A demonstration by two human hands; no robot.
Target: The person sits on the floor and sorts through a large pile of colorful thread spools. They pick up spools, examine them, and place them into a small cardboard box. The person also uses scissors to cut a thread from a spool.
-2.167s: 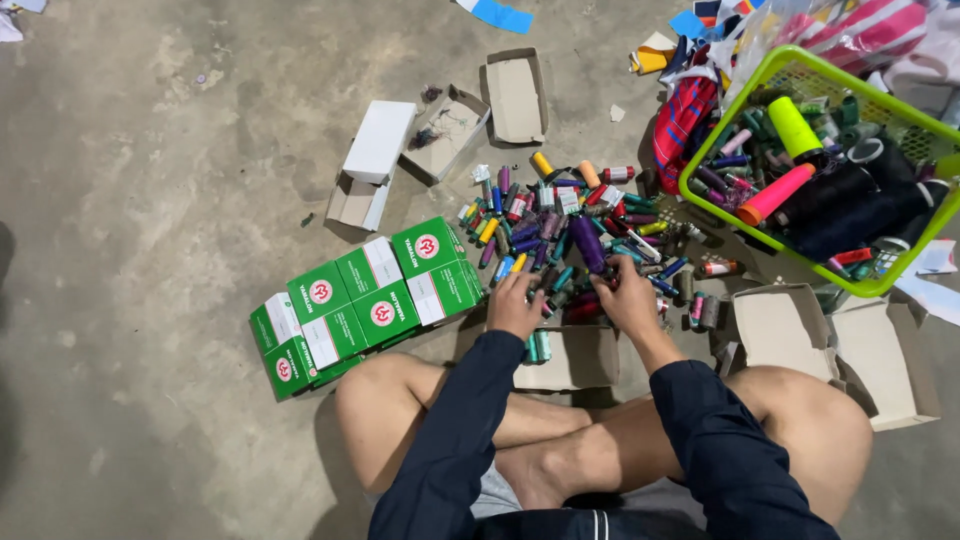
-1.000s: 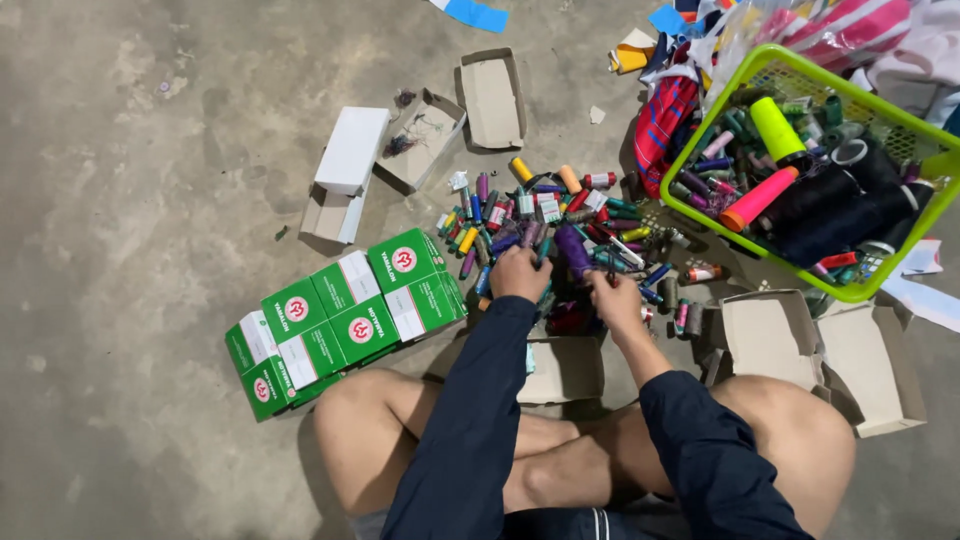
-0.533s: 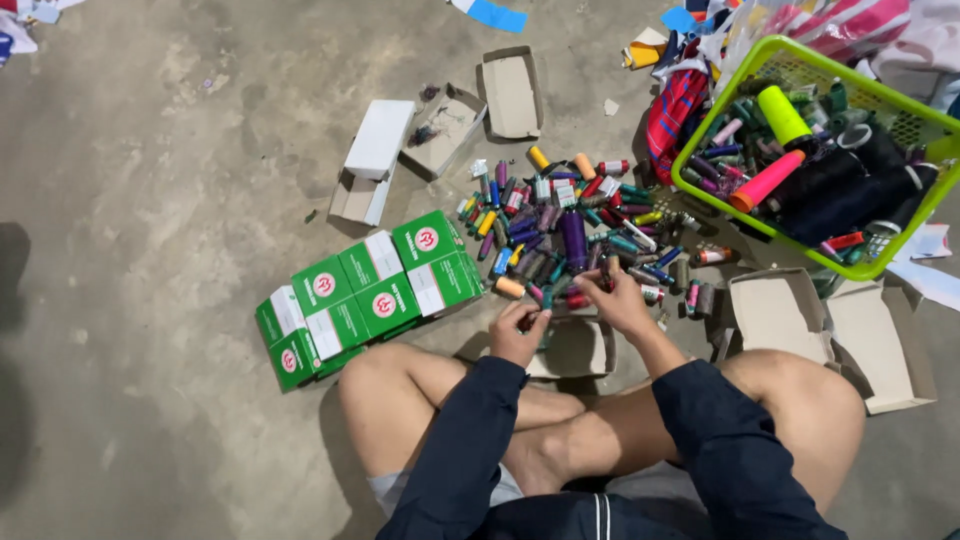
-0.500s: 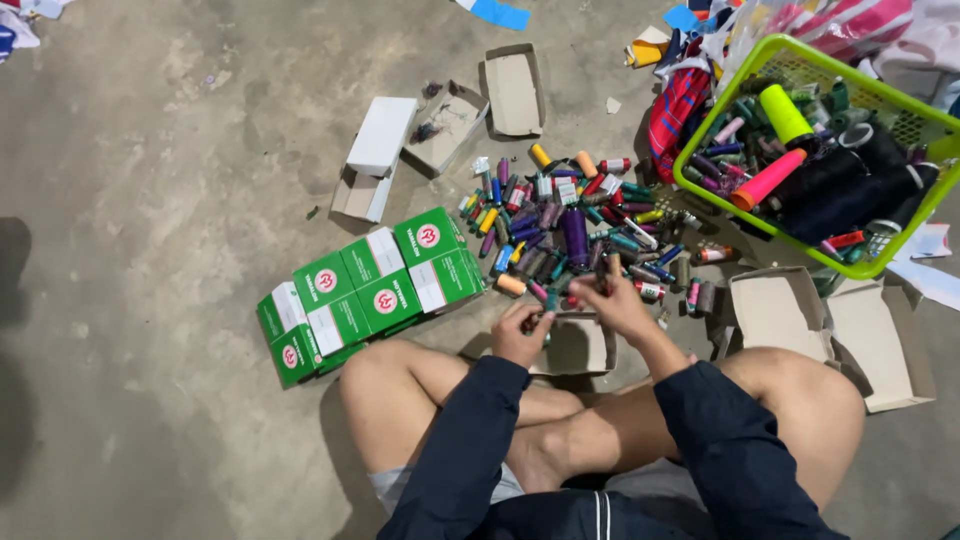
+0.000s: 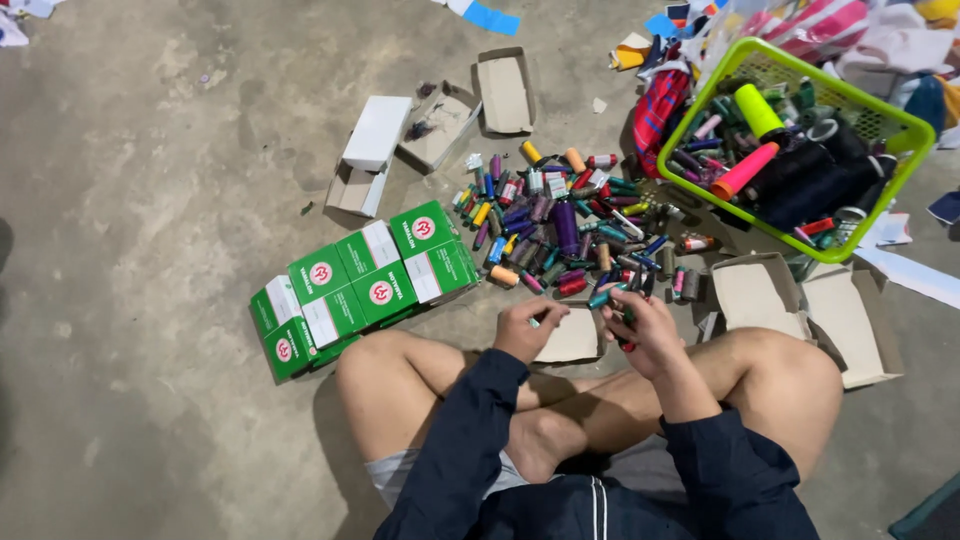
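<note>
Roughly midway, judging by layout. Sitting cross-legged on concrete floor (image 5: 150,200). Right hand (image 5: 640,325) curled round a few small spools (image 5: 618,300), fingers closed on them. Left hand (image 5: 528,325) half-curled, touching edge of open box (image 5: 572,338) between knees; holding anything, can't tell. Green boxes (image 5: 365,285) stacked closed at 9 o'clock of hands: prob. done. Loose spool pile (image 5: 570,225) at 12 o'clock, still big. More empty boxes (image 5: 800,310) at 3 o'clock, others (image 5: 440,120) at 11. Green basket (image 5: 890,120) at 1 o'clock, full of cones.
</note>
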